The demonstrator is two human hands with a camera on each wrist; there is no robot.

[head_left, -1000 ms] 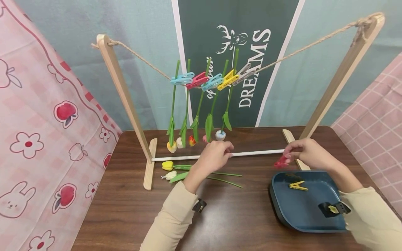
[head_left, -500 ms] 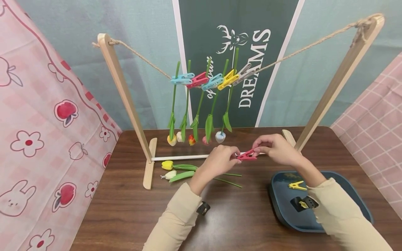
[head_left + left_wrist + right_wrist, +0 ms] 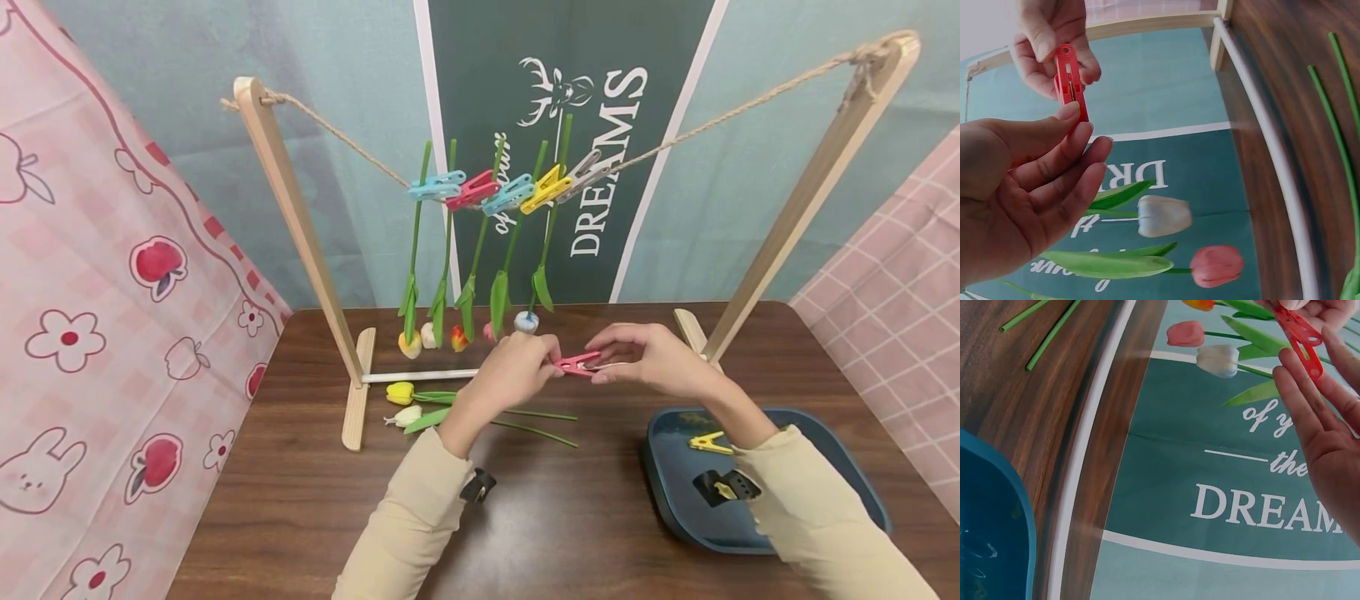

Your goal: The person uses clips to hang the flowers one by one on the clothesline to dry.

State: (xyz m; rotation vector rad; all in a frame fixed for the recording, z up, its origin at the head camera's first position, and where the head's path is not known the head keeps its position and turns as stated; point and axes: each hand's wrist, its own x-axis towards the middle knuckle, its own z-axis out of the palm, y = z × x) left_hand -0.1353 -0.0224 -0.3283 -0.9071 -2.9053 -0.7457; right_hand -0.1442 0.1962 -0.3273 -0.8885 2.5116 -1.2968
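My left hand (image 3: pixel 513 371) pinches one end of a red clothespin (image 3: pixel 576 365) between thumb and forefinger, above the white crossbar. Around the clothespin's other end my right hand (image 3: pixel 660 358) holds thumb and fingers apart; whether they touch it is hard to tell. In the right wrist view the clothespin (image 3: pixel 1302 340) has its two legs spread. Behind the hands, several tulips hang head down from a rope, clipped by blue, red, yellow (image 3: pixel 546 190) and grey clothespins. A yellow tulip (image 3: pixel 400 393) and a white tulip (image 3: pixel 407 417) lie on the table, left of centre.
Wooden posts (image 3: pixel 296 225) carry the sagging rope (image 3: pixel 742 108) on both sides, joined low down by the white crossbar (image 3: pixel 420 376). A blue tray (image 3: pixel 660 500) with a yellow clothespin (image 3: pixel 709 442) stands at the right, under my right forearm.
My right hand has brought the red clothespin left from above the tray to my left hand, which now pinches it. The right fingers have since spread apart.
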